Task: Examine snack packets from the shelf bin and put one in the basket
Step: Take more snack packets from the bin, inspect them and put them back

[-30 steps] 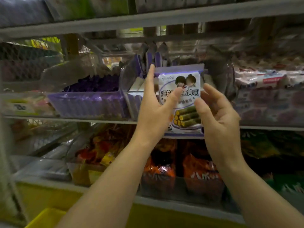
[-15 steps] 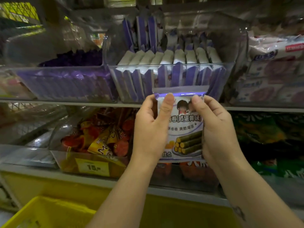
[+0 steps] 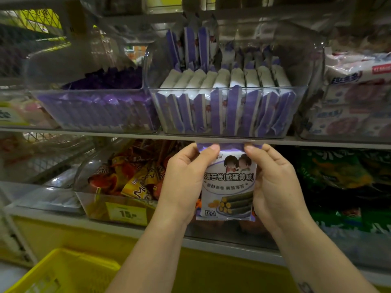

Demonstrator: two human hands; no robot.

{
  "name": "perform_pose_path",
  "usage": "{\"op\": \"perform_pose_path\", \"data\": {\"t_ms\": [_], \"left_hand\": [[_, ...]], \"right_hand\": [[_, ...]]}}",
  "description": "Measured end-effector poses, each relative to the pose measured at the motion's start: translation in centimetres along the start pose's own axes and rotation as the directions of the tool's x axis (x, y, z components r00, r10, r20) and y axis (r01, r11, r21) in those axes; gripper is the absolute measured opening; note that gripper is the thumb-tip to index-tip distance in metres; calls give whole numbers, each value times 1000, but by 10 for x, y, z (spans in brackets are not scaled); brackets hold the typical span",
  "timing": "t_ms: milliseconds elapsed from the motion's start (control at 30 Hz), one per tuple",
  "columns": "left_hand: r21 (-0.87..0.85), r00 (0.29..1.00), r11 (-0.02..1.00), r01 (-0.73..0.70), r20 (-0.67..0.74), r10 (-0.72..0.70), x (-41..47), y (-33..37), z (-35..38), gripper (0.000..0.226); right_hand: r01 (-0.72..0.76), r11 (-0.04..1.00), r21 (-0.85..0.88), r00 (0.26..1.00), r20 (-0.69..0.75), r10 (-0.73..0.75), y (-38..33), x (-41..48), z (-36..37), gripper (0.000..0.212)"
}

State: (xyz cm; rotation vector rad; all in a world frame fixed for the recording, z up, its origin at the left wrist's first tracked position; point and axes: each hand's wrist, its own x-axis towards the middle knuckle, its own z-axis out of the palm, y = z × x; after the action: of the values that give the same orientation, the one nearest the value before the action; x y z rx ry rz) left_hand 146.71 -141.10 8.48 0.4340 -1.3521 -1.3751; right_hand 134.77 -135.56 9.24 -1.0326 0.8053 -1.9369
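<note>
Both hands — left (image 3: 184,182), right (image 3: 275,185) — grip one snack packet (image 3: 229,185) (upright) below the bin (image 3: 228,111).

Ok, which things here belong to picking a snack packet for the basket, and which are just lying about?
Job: white-and-purple seaweed-roll snack packet, held by the left hand and right hand; clear plastic shelf bin of matching packets; yellow plastic basket.
Lying about: orange-and-red snack packs; dark green bags; yellow price tag.

The snack packet (image 3: 228,182) reads 海苔卷(咸蛋黄味); the yellow price tag (image 3: 127,213) shows 15.
</note>
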Motion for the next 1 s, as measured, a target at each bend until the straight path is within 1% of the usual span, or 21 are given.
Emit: {"op": "perform_pose_path", "data": {"t_ms": [67, 100, 167, 233, 300, 400, 533, 633, 700, 733, 800, 867, 933, 1000], "left_hand": [[46, 999, 999, -11, -45, 13, 1, 1, 1, 23], [75, 997, 997, -23, -67, 28, 1, 1, 1, 29], [112, 995, 993, -47, -88, 57, 2, 3, 1, 33], [126, 993, 990, -62, -91, 74, 2, 4, 2, 32], [109, 991, 992, -71, -107, 83, 1, 3, 3, 30], [37, 987, 997, -68, -142, 73, 0, 3, 8, 28], [-75, 987, 996, -50, -156, 38, -1, 3, 9, 28], [-115, 987, 993, -23, -163, 4, -2, 5, 9, 37], [-110, 984, 994, -9, -177, -11, -3, 7, 10, 39], [-113, 982, 994, -6, -187, -15, -3, 8, 9, 38], [-147, 978, 989, -16, -207, -15, -2, 12, 7, 31], [-196, 976, 980, -18, -216, -26, -1, 16, 5, 29], [-234, 980, 971, 40, -181, -84, -2, 20, 4, 34], [-242, 980, 959, 145, -98, -172, -2, 21, 0, 42]], "right_hand": [[2, 1000, -6, 1000, 7, -2, -1, 0, 0, 11], [3, 1000, -17, 1000, 1, -3, -2, 0, 0, 9], [20, 998, -59, 1000, -10, -20, -1, 1, -3, 10], [34, 995, -94, 999, -21, -36, -2, 2, -4, 16], [36, 992, -118, 999, -19, -39, -4, 1, -4, 24], [3, 996, -91, 1000, -15, -4, -7, 0, -3, 33], [5, 997, -76, 1000, -4, -5, -7, -1, -1, 36], [4, 992, -122, 1000, 16, -2, -5, 0, -3, 35], [9, 986, -166, 998, 68, 3, -6, 2, -6, 36], [10, 981, -191, 992, 127, 15, -8, 3, -9, 37], [-12, 950, -313, 953, 283, 105, -13, 4, -16, 34], [-82, 890, -448, 878, 390, 278, -19, 4, -22, 29], [-171, 862, -477, 816, 422, 395, -22, 3, -24, 28], [-230, 856, -464, 802, 408, 437, -24, 3, -25, 30]]}}
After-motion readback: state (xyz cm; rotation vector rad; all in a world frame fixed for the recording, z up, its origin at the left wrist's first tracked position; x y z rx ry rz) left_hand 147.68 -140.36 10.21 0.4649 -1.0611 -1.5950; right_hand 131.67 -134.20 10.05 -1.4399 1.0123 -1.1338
